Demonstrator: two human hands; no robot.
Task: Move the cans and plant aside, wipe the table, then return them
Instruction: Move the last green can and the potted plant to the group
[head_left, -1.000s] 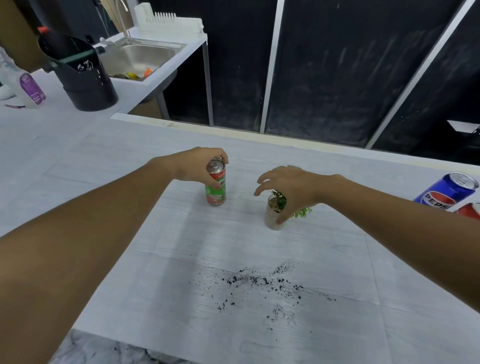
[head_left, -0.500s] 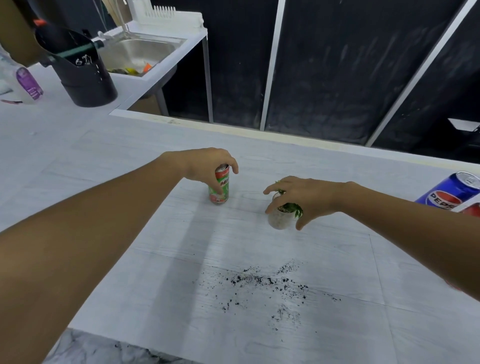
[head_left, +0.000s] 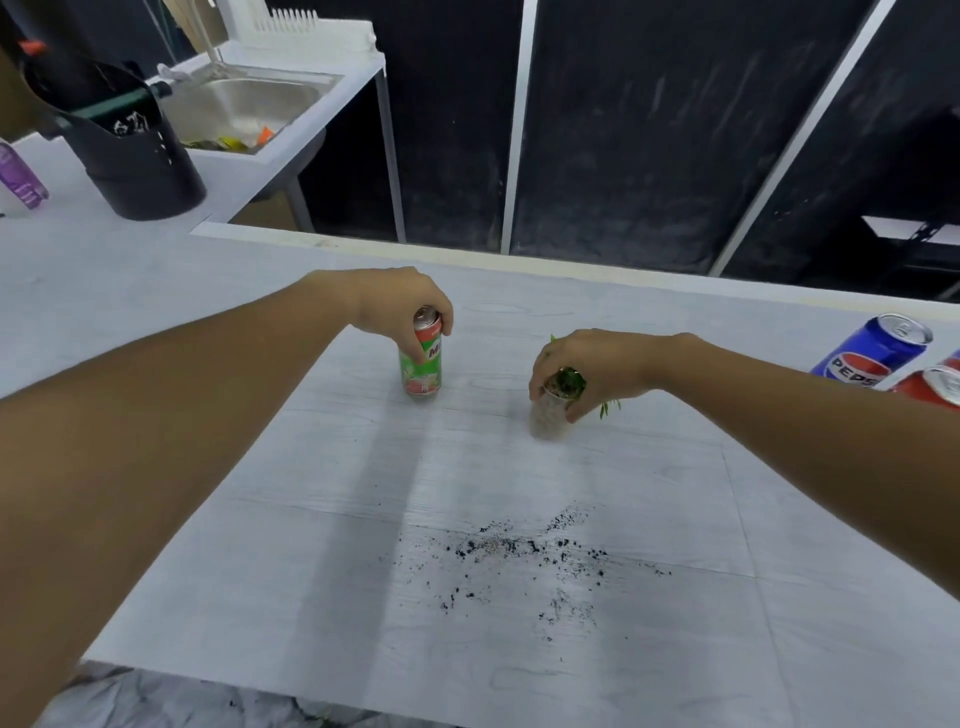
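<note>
My left hand (head_left: 400, 301) grips the top of a green and red can (head_left: 422, 371) that stands upright on the white table (head_left: 260, 571). To its right, my right hand (head_left: 597, 371) holds the rim of a small white pot (head_left: 546, 421) with a green plant (head_left: 569, 379) in it. A blue Pepsi can (head_left: 870, 353) and a red can (head_left: 935, 387) stand at the table's right edge. Black dirt (head_left: 524, 556) is scattered on the table nearer to me than the pot.
A black bucket (head_left: 140, 166) and a purple bottle (head_left: 21, 179) stand on the counter at the far left. Behind them is a steel sink (head_left: 244, 104) with a white rack. Dark panels lie beyond the table's far edge.
Both hands have settled onto their objects: the left stays closed on the green and red can, and the right has closed its fingers around the plant pot's rim. The view has shifted a little.
</note>
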